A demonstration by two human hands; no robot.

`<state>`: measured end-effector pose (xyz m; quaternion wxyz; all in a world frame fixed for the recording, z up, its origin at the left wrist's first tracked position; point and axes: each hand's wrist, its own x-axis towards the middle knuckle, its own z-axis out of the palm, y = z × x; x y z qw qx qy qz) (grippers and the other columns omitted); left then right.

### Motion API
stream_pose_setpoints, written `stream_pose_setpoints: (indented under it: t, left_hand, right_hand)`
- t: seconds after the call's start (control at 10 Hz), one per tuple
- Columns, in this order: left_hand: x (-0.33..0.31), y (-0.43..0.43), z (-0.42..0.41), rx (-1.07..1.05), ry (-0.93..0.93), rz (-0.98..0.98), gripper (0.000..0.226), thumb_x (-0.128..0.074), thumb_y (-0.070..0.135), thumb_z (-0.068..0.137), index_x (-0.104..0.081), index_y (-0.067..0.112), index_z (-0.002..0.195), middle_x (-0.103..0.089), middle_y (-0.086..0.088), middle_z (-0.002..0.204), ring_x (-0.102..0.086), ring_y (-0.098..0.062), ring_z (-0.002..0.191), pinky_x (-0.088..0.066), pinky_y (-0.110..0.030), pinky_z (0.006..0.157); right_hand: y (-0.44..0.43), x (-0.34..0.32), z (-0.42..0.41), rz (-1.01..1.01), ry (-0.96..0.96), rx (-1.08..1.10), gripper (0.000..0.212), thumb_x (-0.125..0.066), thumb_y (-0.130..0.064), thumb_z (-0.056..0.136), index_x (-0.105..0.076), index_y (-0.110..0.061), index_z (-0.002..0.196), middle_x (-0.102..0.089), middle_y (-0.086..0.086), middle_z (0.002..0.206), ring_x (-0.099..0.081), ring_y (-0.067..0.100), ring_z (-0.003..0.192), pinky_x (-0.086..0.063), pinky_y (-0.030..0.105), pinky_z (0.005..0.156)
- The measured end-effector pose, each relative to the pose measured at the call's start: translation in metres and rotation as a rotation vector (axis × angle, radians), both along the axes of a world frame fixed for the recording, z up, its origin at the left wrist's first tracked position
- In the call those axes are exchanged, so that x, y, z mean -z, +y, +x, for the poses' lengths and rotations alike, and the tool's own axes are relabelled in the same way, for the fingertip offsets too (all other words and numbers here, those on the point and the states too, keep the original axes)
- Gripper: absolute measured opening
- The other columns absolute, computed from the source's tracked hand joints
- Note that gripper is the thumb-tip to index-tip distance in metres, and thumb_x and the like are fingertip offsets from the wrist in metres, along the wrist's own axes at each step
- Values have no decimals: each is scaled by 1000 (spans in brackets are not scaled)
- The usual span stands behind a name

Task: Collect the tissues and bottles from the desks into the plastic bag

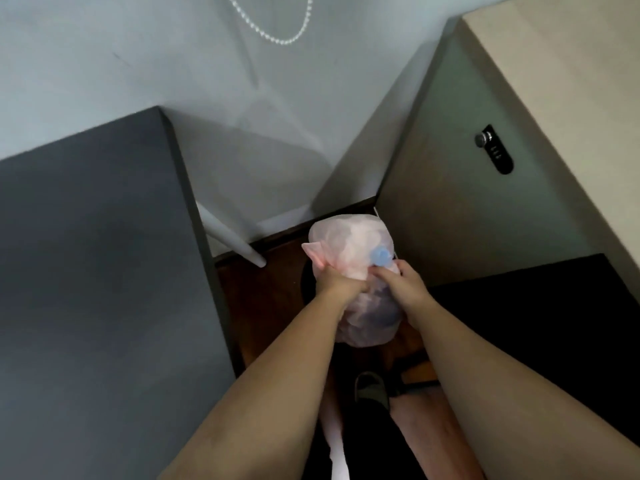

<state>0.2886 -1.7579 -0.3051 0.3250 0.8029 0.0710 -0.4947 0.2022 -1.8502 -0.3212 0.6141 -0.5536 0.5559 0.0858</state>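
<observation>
Left hand [341,285] clenched round the gathered neck of the pink plastic bag [349,233] — right hand [404,284] grips the film beside a blue bottle cap [381,256]. Bag sits in a narrow gap — grey desk [86,254] edge left, beige cabinet [467,202] right

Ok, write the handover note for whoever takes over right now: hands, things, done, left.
Left hand grips the gathered neck of the bag.
Right hand pinches the bag beside the blue bottle cap showing at its top.
Bag: bulging, held between the grey desk and the cabinet.
Done: bag looks full.
Left: probably tie it shut; other desks are out of view.
</observation>
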Motion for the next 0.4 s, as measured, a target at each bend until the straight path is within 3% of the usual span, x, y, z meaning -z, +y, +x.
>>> stream_pose_setpoints:
  t: [0.1,0.3,0.4]
  left_hand:
    - [13,-1,4,108,42,33,71,-69,24,83,-32,5,141,-46,-16,137,-47,-31,126,-41,-37,105]
    - [7,8,14,284,-147,61,59,-71,20,79,-48,6,132,-56,-12,131,-54,-29,119,-44,-35,97]
    - [-5,11,15,303,-191,66,64,-66,19,83,-39,9,141,-48,-12,139,-50,-29,125,-44,-35,103]
  right_hand:
    - [-1,12,3,-29,26,35,43,-68,-35,81,-55,-17,119,-61,5,111,-58,22,102,-49,36,90]
    - [2,12,3,-109,51,-39,20,-60,-21,88,-63,-7,102,-62,8,100,-55,20,95,-45,33,86]
    - [4,4,5,-167,55,-71,16,-58,-19,89,-64,-10,100,-61,5,95,-54,19,93,-40,26,78]
